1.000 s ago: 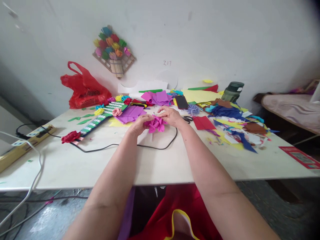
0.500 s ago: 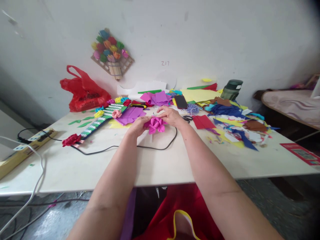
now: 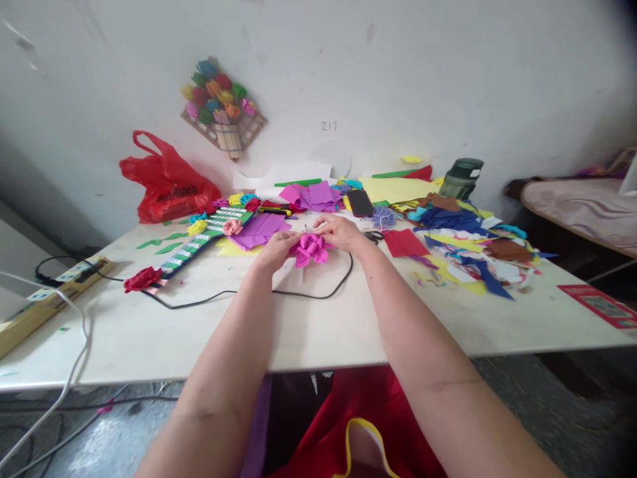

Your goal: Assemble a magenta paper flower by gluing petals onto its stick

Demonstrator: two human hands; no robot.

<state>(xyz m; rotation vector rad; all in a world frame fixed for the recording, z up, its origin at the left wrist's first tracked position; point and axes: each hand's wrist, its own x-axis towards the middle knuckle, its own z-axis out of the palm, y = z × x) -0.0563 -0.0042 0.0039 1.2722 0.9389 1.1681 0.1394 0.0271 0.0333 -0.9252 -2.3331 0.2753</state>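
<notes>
A magenta paper flower (image 3: 312, 249) is held between my two hands above the middle of the table. My left hand (image 3: 277, 251) pinches its left side, and the fingertips are partly hidden by the petals. On the other side my right hand (image 3: 340, 232) is closed on the flower's upper right edge, thumb and fingers together. Left of the hands lies a green-and-white striped craft piece (image 3: 202, 240) decorated with paper flowers. Purple paper sheets (image 3: 257, 231) rest just behind my left hand. Black-handled scissors (image 3: 373, 236) lie beside my right wrist.
A black cable (image 3: 219, 294) loops across the white table (image 3: 328, 338). Paper scraps (image 3: 462, 245), a phone (image 3: 359, 203) and a dark green bottle (image 3: 462, 178) occupy the right and back. A red plastic bag (image 3: 166, 182) and a power strip (image 3: 60, 289) are at the left.
My right hand's fingers have shifted very slightly at the flower's top edge. Otherwise the hands and flower stay in place.
</notes>
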